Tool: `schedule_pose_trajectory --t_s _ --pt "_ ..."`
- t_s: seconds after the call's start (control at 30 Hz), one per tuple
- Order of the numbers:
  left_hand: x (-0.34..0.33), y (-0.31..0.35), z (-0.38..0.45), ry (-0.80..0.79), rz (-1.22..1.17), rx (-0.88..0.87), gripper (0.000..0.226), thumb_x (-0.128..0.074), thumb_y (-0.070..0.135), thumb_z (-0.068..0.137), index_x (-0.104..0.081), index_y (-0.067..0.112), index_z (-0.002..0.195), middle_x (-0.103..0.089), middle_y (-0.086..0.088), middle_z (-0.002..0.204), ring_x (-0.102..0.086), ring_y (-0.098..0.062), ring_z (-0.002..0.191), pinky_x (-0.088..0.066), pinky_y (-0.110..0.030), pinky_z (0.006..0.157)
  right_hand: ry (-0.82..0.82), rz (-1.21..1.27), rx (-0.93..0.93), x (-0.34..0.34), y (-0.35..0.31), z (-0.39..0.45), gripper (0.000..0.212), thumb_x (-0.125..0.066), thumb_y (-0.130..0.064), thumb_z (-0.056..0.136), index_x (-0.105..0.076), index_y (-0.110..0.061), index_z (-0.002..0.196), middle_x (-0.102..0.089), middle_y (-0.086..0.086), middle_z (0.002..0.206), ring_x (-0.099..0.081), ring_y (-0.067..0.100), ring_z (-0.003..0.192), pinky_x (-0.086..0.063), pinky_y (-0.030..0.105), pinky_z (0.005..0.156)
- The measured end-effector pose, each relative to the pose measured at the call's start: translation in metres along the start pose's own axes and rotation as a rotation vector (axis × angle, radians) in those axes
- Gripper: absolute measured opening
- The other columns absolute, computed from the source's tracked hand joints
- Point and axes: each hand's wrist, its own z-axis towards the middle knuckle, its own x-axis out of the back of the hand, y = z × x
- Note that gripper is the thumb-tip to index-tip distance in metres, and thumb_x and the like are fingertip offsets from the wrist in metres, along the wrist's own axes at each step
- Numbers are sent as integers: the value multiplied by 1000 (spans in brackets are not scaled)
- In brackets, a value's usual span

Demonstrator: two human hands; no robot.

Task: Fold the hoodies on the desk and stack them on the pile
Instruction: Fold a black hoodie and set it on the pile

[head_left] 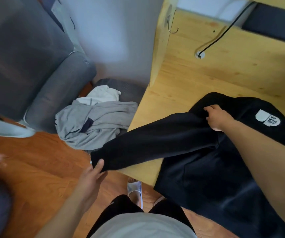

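Head view: we pinch the black hoodie (207, 160) sleeve cuff with left hand (93, 177); right hand (215, 118) grips the shoulder, stretching the sleeve to fold inward.

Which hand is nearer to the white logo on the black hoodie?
The right hand: it grips the black hoodie just beside the white logo. The left hand holds the sleeve end, far off the desk edge.

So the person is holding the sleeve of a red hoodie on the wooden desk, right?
Not quite. The hoodie is black, not red, as the head view shows. The rest holds: the left hand holds its sleeve end, and it lies on the wooden desk.
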Motion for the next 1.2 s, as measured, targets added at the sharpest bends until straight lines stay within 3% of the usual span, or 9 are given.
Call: schedule_pose_trajectory --t_s 0.17,0.33,0.47,0.63,0.73,0.83,0.9,1.0,1.2 --pt "30 -35 2 -32 932 86 22 -72 32 94 -61 39 112 -64 7 126 -58 -8 108 -47 -34 97 -20 -65 41 4 -3 -3 67 -56 -24 101 -23 -25 159 -15 6 166 -20 42 146 -31 51 115" --pt "7 -17 23 237 420 121 39 -57 27 100 -44 22 136 -51 -5 136 -50 -24 119 -41 -47 106 3 -196 133 8 -1 0 54 -47 -29 105 -31 -27 157 -26 5 163 -24 36 145 -28 52 115" --pt "-12 -12 29 186 653 -57 62 -59 43 101 -36 28 156 -45 0 150 -46 -23 138 -42 -45 112 -66 -361 152 15 -3 1 59 -50 -35 103 -27 -29 157 -37 12 154 -40 36 138 -28 51 117" --pt "-27 -16 26 275 1022 -215 11 -69 25 94 -60 21 100 -62 -2 98 -58 -9 80 -49 -29 65 -8 -199 115 26 -2 -5 56 -55 -21 101 -36 -21 153 -39 13 148 -50 36 126 -46 45 101" --pt "-33 -14 16 257 1016 -241 18 -71 12 90 -55 21 86 -60 0 83 -58 -12 73 -42 -28 58 49 -124 189 31 -11 -3 77 -57 -10 98 -16 -26 161 -7 4 167 -48 33 131 -53 40 94" --pt "-37 -8 7 228 1025 -256 20 -68 5 85 -56 20 81 -62 0 75 -59 -14 69 -47 -34 58 -76 -222 233 29 -23 5 98 -54 4 90 2 -34 161 14 -7 168 -62 27 111 -51 28 60" --pt "-41 -2 2 250 976 -281 19 -64 1 83 -53 16 78 -61 -4 71 -58 -20 67 -46 -40 60 -77 -277 223 25 -27 10 91 -53 6 88 -10 -30 160 -4 2 167 -63 30 101 -52 31 60" --pt "-41 9 -5 323 865 -297 18 -61 -4 83 -51 9 77 -59 -12 70 -56 -28 68 -40 -39 58 54 -298 217 38 -27 5 38 -56 -12 97 -49 -15 134 -44 13 132 -60 36 97 -56 43 76" --pt "-43 54 -22 393 673 -353 16 -60 -5 85 -57 10 80 -62 -11 76 -58 -29 75 -41 -36 60 346 -56 110 107 -2 -21 25 -54 -27 101 -69 -16 118 -48 11 112 -58 40 97 -49 39 77"
